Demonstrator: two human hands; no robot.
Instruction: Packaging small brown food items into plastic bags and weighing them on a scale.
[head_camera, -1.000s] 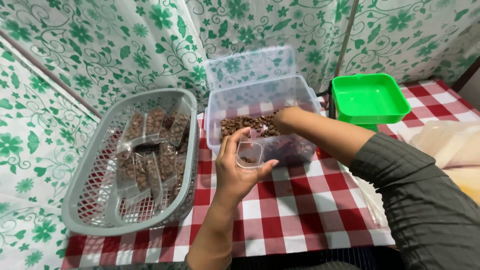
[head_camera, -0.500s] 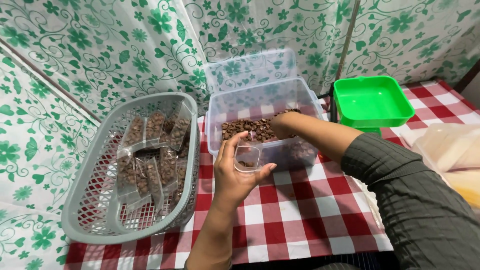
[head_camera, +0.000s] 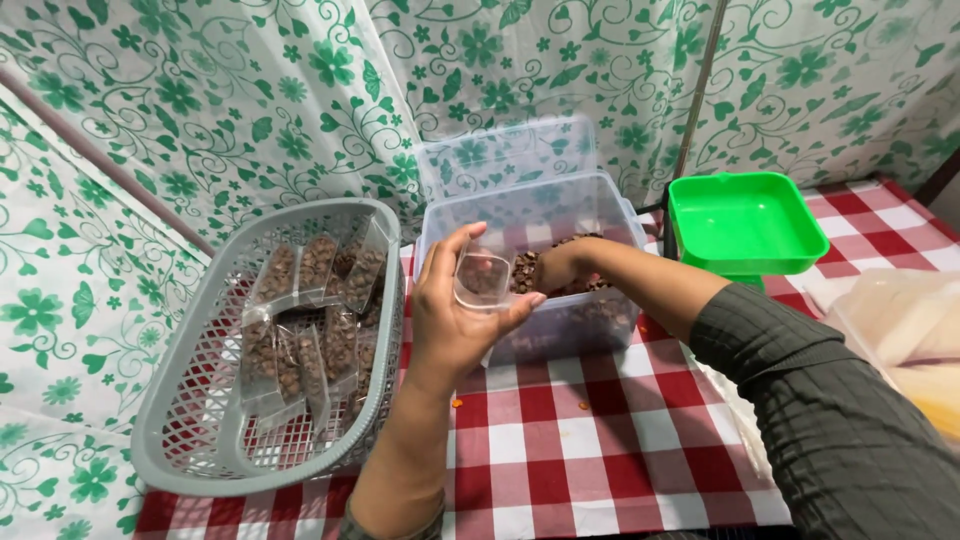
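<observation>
your left hand (head_camera: 455, 320) has lifted the small clear cup (head_camera: 482, 278) nearer the bin (head_camera: 530, 215) — right hand (head_camera: 553, 272) still inside, grip hidden.

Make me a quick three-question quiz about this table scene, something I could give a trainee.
1. True or false: the grey plastic mesh basket holds small clear packets of brown pieces.
2. Multiple choice: where is the right hand? A) on the green square plastic tray; B) inside the clear plastic storage box among the loose brown pieces; C) flat on the red-and-white checked tablecloth.
3. What does the left hand hold?

Key
1. True.
2. B.
3. A small clear plastic cup, held at the box's front wall.
</observation>
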